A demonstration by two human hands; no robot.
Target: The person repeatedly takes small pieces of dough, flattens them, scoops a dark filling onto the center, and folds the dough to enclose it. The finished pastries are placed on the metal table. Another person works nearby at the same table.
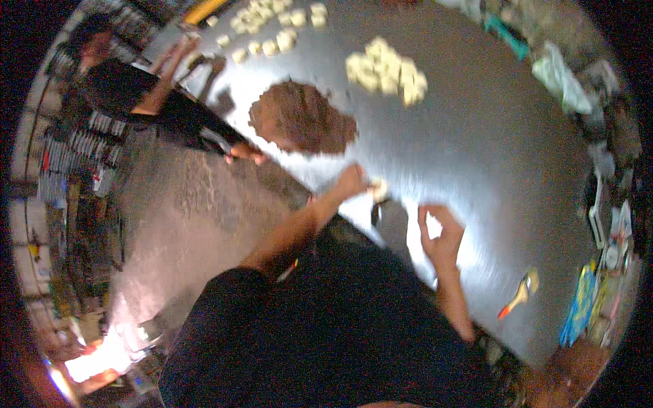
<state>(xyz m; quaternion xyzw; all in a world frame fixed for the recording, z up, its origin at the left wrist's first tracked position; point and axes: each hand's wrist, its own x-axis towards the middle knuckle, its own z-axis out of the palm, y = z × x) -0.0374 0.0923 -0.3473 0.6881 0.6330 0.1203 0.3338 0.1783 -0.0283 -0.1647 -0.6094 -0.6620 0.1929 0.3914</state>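
My left hand [350,182] is closed, its fingertips on a small pale piece of dough [379,190] just above the metal table's near edge; motion blurs the grip. To its right, my right hand [444,236] has a gap between curved thumb and fingers, with nothing seen in it. Beyond my left hand lies a broad brown mass [303,117] that looks like filling. Farther off is a heap of pale dough pieces [386,71], touching one another. More small dough pieces [269,47] are scattered at the far left.
The shiny metal table [476,136] fills the middle. A brush-like tool with a red-tipped handle [521,296] lies at right. Bags [561,78] and a blue packet [579,306] line the right edge. At left, a co-worker in black [126,88] stands by the table.
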